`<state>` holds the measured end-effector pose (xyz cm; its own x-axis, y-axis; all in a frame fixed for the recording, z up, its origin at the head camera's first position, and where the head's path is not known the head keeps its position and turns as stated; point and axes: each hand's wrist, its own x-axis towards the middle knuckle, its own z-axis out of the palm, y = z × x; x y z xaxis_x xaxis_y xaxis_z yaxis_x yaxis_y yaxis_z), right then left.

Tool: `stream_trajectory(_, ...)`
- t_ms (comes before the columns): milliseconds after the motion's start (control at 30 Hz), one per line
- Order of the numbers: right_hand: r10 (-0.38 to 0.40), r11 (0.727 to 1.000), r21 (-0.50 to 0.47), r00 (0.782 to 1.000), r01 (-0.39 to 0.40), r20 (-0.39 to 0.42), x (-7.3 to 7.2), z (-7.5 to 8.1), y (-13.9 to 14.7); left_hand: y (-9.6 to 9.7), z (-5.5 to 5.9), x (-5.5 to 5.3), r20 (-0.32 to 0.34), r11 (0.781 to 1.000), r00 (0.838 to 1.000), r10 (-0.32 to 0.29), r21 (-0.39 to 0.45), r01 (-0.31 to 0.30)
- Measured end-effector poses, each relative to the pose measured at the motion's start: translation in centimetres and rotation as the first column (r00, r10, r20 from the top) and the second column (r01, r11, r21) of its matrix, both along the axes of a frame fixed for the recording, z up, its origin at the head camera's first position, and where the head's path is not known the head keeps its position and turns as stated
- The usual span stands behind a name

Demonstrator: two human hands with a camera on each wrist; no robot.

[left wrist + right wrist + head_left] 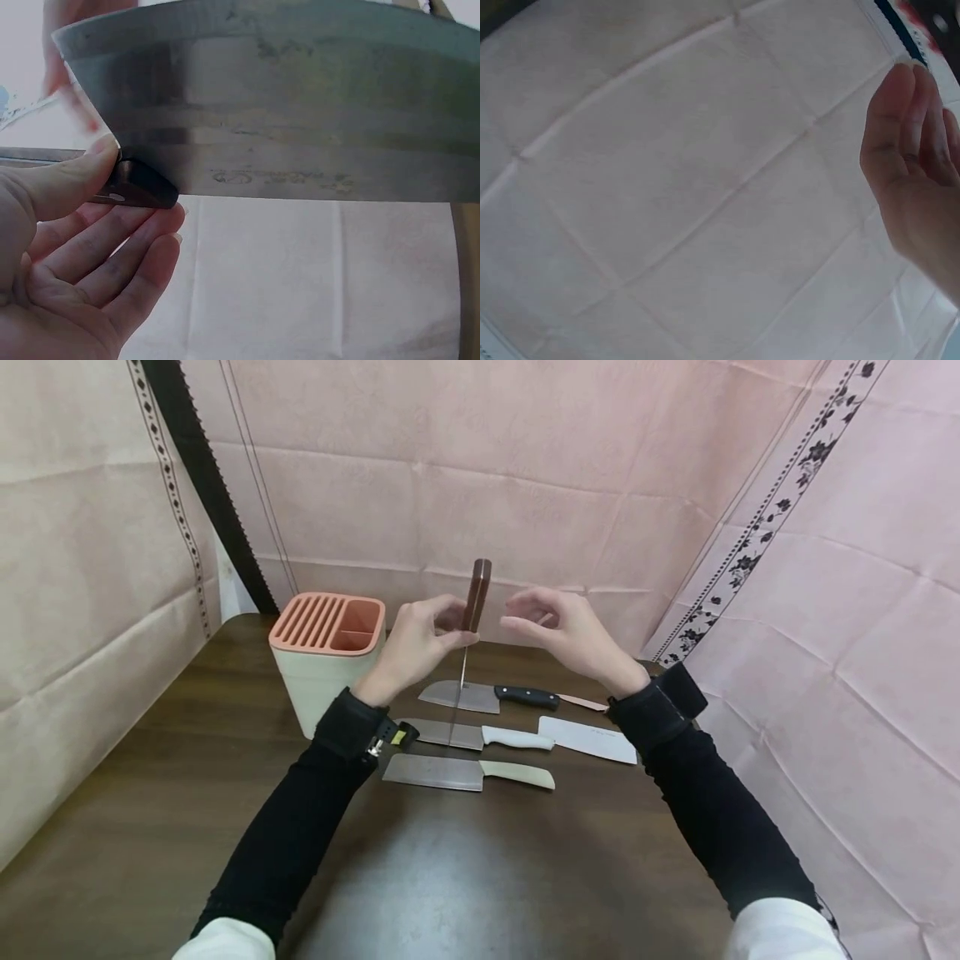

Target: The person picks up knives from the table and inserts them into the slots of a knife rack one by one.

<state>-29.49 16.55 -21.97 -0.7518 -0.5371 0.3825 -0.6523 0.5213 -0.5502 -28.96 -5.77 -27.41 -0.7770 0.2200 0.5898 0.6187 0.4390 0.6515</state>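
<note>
My left hand [420,639] pinches a kitchen knife [477,597] between thumb and fingers where the brown handle meets the blade. In the head view the handle points up, and the blade hangs edge-on over the knives on the table. The left wrist view shows its broad steel blade [300,105] from the side, with faint markings. To the right of the handle is my right hand [566,631], fingers loosely bent and holding nothing. Beneath lie a black-handled knife [527,696], a white-handled knife [517,737] and a knife with a pale green handle [517,772].
A pale green knife block [300,689] with an orange slotted top stands at the left. A white blade [588,739] lies at the right; behind it a thin pinkish piece [583,702] runs toward the right wrist. Cloth curtains [525,468] surround the brown table [487,877].
</note>
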Motion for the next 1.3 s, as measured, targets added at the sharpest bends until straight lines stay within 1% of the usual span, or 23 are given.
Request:
stream_trajectory(133,-0.036,0.999,0.038,0.999,0.035,0.038,-0.2,-1.2,1.2,-0.6,1.2,-0.2,0.008,0.999,0.999,0.047,-0.002,-0.047)
stream_trajectory(267,-0.039,0.996,0.076,0.998,0.034,0.053,-0.4,-1.9,1.9,-1.4,2.3,-0.5,0.027,0.998,0.997,0.068,0.009,-0.068)
stream_trajectory(467,-0.034,0.996,0.082,0.997,0.028,0.076,-0.5,-2.1,2.3,-2.8,4.2,-0.9,0.063,0.997,0.996,0.057,0.052,-0.060)
stream_trajectory(567,-0.036,0.997,0.076,0.996,0.030,0.079,-0.6,-2.1,2.3,-3.4,5.0,-1.2,0.061,0.997,0.996,0.057,0.057,-0.061)
stream_trajectory(700,-0.029,0.996,0.084,0.997,0.023,0.071,-0.6,-2.1,2.4,-4.1,6.2,-1.6,0.055,0.995,0.995,0.081,0.050,-0.084)
stream_trajectory(800,-0.020,0.995,0.099,0.997,0.013,0.069,-0.7,-2.2,2.6,-4.4,7.1,-1.6,0.056,0.994,0.995,0.088,0.057,-0.092)
stream_trajectory(967,-0.006,0.993,0.119,0.997,-0.003,0.073,-0.6,-2.6,2.9,-4.9,8.7,-1.3,0.065,0.991,0.992,0.107,0.070,-0.112)
stream_trajectory(1067,0.004,0.993,0.118,0.997,-0.014,0.080,-0.5,-2.9,3.0,-5.4,9.4,-1.2,0.055,0.990,0.992,0.113,0.082,-0.117)
stream_trajectory(1200,0.017,0.994,0.109,0.995,-0.028,0.098,-0.3,-3.1,3.1,-6.1,10.4,-1.2,0.059,0.987,0.992,0.115,0.106,-0.120)
stream_trajectory(1300,0.018,0.994,0.103,0.994,-0.030,0.110,-0.2,-3.2,3.2,-6.6,11.1,-1.3,0.072,0.983,0.988,0.139,0.107,-0.146)
